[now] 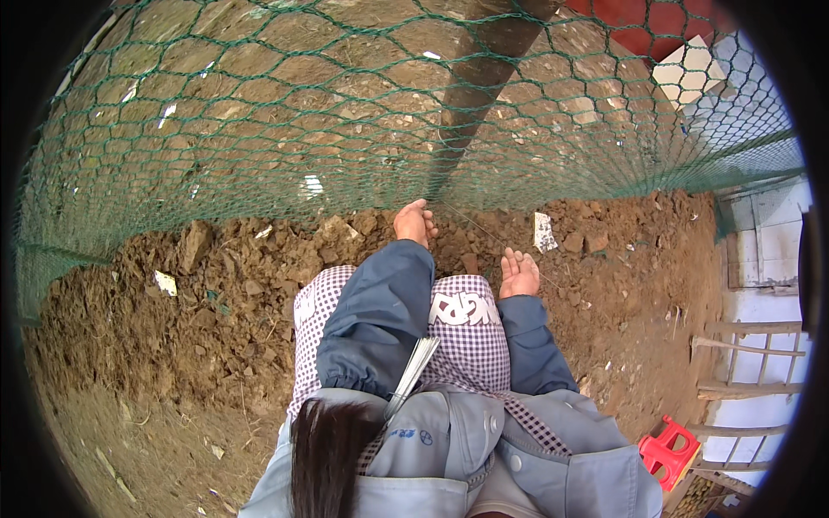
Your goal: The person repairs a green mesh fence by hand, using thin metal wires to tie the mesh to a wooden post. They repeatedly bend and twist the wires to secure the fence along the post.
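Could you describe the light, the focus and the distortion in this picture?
Head view: soft light, no hard shadows on the soil; head view: left hand and right hand fairly clear, green net partly too fine to resolve; head view: black corners, fisheye bending toward the rim.

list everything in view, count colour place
netting: one, green, upper half
pole: one, brown, upper centre
soil clods: many, brown, below netting
scraps: several, white, scattered
thin wire: one, greyish, between hands
board: one, cream, upper right
panel: one, red, top right
plastic stool: one, red, lower right
wooden frames: several, brown, right edge
strip bundle: one, white, lap
garments: several, blue, grey, checked, lower centre
left hand: one, bare, centre
right hand: one, bare, centre right
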{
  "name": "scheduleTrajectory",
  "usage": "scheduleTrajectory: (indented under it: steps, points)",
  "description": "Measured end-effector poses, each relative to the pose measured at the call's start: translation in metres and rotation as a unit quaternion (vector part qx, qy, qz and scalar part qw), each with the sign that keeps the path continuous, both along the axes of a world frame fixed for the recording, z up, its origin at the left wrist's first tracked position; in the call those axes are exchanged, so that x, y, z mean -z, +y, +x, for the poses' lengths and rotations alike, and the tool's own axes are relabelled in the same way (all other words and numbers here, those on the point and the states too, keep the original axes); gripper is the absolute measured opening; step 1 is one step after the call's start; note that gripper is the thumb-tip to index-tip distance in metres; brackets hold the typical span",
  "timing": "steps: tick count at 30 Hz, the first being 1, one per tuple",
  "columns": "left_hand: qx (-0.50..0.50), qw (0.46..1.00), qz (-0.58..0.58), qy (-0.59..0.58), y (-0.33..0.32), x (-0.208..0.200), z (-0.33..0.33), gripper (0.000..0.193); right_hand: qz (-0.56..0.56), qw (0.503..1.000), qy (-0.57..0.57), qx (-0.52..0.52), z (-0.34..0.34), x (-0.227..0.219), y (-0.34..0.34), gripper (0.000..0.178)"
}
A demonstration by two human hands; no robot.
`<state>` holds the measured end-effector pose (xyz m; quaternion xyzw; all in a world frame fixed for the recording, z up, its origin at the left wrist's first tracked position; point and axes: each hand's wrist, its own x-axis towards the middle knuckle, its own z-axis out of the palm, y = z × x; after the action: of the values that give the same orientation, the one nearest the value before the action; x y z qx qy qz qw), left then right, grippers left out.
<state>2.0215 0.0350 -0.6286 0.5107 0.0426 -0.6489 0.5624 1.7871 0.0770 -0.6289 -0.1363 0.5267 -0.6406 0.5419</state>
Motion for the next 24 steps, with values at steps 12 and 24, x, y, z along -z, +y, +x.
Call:
scheduleTrajectory:
  steps: [12,24]
  points:
    - [-0.024,1.000,-0.010,0.004,-0.010,0.012,0.004,0.047,0.022,0.991,-0.129,-0.038,0.029,0.002,-0.017,0.045]
    - [-0.055,0.994,-0.020,0.094,-0.024,0.023,-0.002,0.021,0.010,0.978,-0.195,-0.068,0.041,0.012,-0.020,0.049]
